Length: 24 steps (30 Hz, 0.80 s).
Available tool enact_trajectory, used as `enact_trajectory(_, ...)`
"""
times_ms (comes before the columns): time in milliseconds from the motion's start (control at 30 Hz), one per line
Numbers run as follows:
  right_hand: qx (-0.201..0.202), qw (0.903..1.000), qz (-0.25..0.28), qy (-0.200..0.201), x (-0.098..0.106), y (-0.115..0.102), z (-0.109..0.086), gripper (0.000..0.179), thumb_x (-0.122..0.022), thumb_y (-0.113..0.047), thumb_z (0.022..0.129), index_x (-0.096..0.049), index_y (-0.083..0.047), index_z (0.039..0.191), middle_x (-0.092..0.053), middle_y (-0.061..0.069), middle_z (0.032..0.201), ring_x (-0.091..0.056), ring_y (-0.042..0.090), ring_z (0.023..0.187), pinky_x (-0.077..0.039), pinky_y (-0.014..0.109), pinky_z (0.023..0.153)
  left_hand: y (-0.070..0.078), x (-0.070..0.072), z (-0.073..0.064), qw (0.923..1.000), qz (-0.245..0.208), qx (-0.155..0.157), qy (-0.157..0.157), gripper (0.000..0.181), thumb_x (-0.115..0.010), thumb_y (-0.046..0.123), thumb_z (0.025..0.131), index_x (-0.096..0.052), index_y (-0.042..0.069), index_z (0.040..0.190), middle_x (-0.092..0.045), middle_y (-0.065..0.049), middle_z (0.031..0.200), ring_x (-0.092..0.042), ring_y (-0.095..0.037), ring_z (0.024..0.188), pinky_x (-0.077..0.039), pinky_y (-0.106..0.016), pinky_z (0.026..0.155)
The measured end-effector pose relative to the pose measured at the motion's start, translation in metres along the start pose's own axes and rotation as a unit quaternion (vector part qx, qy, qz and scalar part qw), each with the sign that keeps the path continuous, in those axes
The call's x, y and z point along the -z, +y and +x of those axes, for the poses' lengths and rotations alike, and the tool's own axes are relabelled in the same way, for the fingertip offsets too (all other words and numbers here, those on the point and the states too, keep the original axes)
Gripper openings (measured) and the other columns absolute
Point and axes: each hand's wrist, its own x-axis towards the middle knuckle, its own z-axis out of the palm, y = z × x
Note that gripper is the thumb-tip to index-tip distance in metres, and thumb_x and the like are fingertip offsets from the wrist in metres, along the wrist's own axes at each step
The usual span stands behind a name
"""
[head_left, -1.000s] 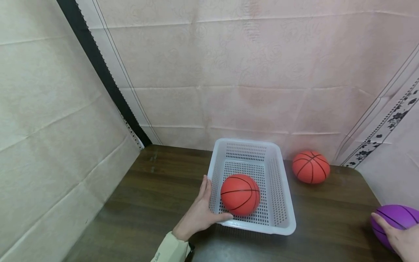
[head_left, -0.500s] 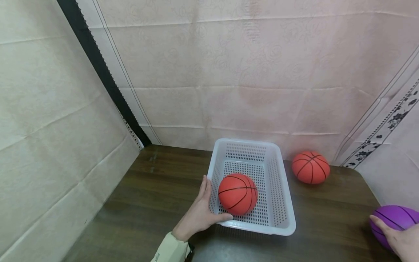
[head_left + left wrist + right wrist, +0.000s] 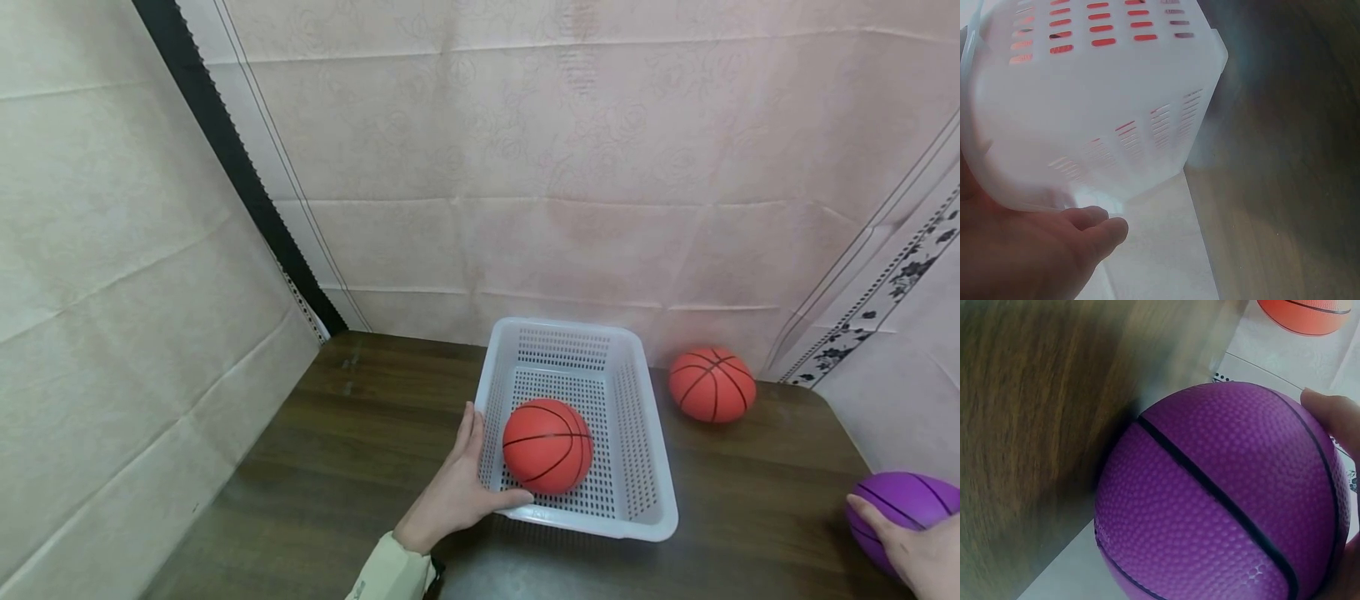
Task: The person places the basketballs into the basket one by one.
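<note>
A white perforated plastic basket (image 3: pixel 656 467) stands on the table with an orange-red toy basketball (image 3: pixel 548 447) inside, towards its front left. My left hand (image 3: pixel 465 487) holds the basket's front left corner, thumb along the front rim and fingers against the left side. In the left wrist view, the fingers (image 3: pixel 1100 232) show beside the basket's outer wall (image 3: pixel 1104 94). At the right edge of the head view, my right hand (image 3: pixel 918 546) grips a purple toy basketball (image 3: pixel 896 500). The right wrist view shows that purple ball close up, the hand round its far side.
Another orange-red basketball (image 3: pixel 712 384) rests at the back right of the brown wooden table (image 3: pixel 337 467), beside the basket. Pale patterned cloth (image 3: pixel 570 167) hangs behind the table and along both sides.
The ball inside the basket rocked slightly left, then back a little right. Both hands stay almost still, the right one with the purple basketball shifting only slightly.
</note>
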Motion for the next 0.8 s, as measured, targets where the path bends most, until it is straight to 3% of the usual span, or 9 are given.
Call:
enact_trajectory(367, 0.026, 0.9996, 0.013, 0.006, -0.001, -0.004, 0.004, 0.111, -0.078, -0.017, 0.074, 0.001, -0.003, 0.151, -0.006, 0.032, 0.152, -0.008, 0.048, 0.141, -0.01, 0.058, 0.114, -0.002, 0.0, 0.0, 1.0, -0.008, -0.002, 0.002, 0.131, -0.079, 0.066, 0.065, 0.001, 0.017, 0.157, 0.02, 0.016, 0.158, -0.018, -0.031, 0.145, -0.036, -0.056, 0.104)
enact_trajectory(567, -0.005, 0.9998, 0.001, -0.021, 0.001, 0.0, 0.01, 0.116, -0.076, -0.021, 0.076, 0.009, -0.001, 0.152, 0.001, 0.034, 0.154, -0.004, 0.044, 0.143, -0.008, 0.053, 0.116, -0.002, 0.0, 0.0, 0.9999, -0.014, -0.006, -0.001, 0.13, -0.079, 0.064, 0.066, 0.001, 0.016, 0.157, 0.02, 0.016, 0.158, -0.018, -0.031, 0.145, -0.036, -0.057, 0.103)
enact_trajectory(800, -0.045, 0.9976, -0.008, -0.051, 0.005, -0.009, 0.009, 0.118, -0.074, -0.031, 0.079, 0.015, -0.002, 0.151, 0.009, 0.033, 0.155, 0.003, 0.041, 0.144, -0.004, 0.053, 0.116, -0.001, 0.0, 0.0, 0.9998, 0.0, -0.017, 0.004, 0.135, -0.071, 0.078, 0.062, 0.002, 0.015, 0.157, 0.02, 0.012, 0.159, -0.018, -0.031, 0.144, -0.036, -0.055, 0.104)
